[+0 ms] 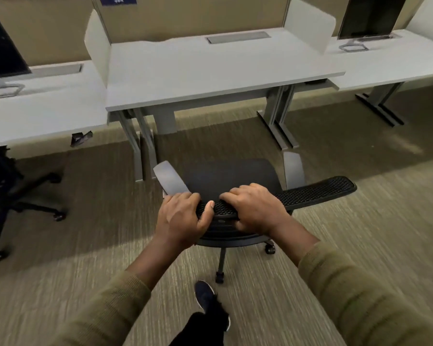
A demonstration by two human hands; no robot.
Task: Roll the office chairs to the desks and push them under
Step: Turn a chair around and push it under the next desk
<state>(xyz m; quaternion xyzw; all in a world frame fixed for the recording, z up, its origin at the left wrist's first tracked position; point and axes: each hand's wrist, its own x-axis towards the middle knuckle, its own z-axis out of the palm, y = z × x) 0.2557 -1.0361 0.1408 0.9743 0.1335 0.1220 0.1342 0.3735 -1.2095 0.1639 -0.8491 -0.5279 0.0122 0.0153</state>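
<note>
A black office chair (pixel 231 176) with a mesh backrest and grey armrests stands on the carpet, facing a white desk (pixel 210 71). Its seat is a short way in front of the desk's front edge, outside the leg space. My left hand (pixel 180 218) grips the left part of the backrest's top edge. My right hand (pixel 255 208) grips the same edge just to the right of it. Both arms reach forward in olive sleeves. The chair's base and two castors show below my hands.
A second black chair (pixel 18 196) stands at the left in front of the neighbouring desk with a monitor (pixel 0 51). Another desk with a monitor (pixel 370 16) lies at the right. Grey desk legs (pixel 140 146) flank the leg space. My foot (pixel 205 295) is behind the chair.
</note>
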